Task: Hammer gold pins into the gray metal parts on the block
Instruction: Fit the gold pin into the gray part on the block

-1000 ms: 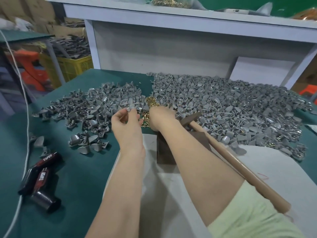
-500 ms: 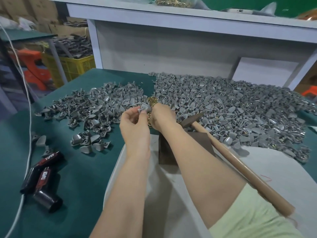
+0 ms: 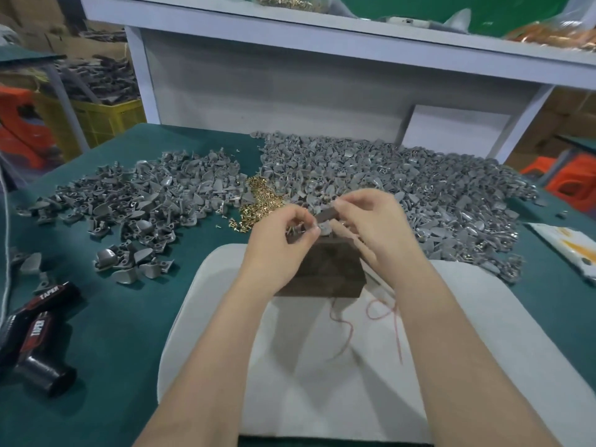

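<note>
At the centre of the frame both bare hands meet just above a dark brown wooden block (image 3: 322, 269) that stands on a white padded mat (image 3: 322, 366) laid over the green tabletop (image 3: 129, 333). The left hand (image 3: 277, 243) has its fingertips pinched together on a small gray metal part (image 3: 317, 226) at the block's top edge; the grip is nearly closed around it. The right hand (image 3: 371, 221) has thumb and forefinger drawn together close against the same spot, beside a dark flat piece (image 3: 325, 215) angled between the hands; whether that grip has hold of a pin cannot be told, since blur hides the fingertips.

Just above and left of the hands lies a small heap of gold pins (image 3: 259, 201). A wide pile of gray metal parts (image 3: 419, 188) fills the centre right, and a looser spread of gray parts (image 3: 138, 201) lies at centre left. Black cylinders marked TAPER (image 3: 35, 330) rest at lower left.
</note>
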Demonstrator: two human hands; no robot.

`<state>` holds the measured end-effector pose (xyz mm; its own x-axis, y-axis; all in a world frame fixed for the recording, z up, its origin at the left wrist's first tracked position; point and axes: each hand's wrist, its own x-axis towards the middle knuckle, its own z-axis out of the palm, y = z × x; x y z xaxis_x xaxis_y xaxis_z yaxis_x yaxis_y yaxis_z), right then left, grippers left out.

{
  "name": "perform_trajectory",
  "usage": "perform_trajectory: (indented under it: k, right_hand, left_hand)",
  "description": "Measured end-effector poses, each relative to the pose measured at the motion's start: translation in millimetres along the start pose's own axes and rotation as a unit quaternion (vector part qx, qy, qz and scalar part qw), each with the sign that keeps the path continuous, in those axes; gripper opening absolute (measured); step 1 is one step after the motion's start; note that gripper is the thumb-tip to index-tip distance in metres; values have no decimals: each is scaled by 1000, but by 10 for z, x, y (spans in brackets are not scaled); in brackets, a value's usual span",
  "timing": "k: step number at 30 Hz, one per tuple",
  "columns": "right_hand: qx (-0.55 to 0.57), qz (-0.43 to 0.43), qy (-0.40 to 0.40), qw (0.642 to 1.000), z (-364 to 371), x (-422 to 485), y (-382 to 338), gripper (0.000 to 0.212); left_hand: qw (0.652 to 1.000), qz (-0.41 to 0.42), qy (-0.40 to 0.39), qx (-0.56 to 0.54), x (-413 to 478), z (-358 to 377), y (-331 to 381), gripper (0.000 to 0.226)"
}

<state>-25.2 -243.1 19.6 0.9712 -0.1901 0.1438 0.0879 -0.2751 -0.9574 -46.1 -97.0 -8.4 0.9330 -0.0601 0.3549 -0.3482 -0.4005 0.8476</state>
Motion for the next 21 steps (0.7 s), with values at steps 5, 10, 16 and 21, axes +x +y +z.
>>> perform_trajectory:
  k: [5,10,16,21]
  right_hand:
    - [-19,-16,-43,999,-172,-230,200,11]
    - [-82,-56,-39,994,-76,-254,236,17]
    - [-49,-95,10,994,-8,-289,205,21]
    - [-23,-116,5,993,65,-333,151,24]
  left_hand:
    - [978,-26,-37,202,-26,44,11,5]
    - [981,-31,-40,189,-16,26,5,12]
    - [996,6,24,86,-18,11,51,5]
    - [997,28,35,58,-15,25,62,11]
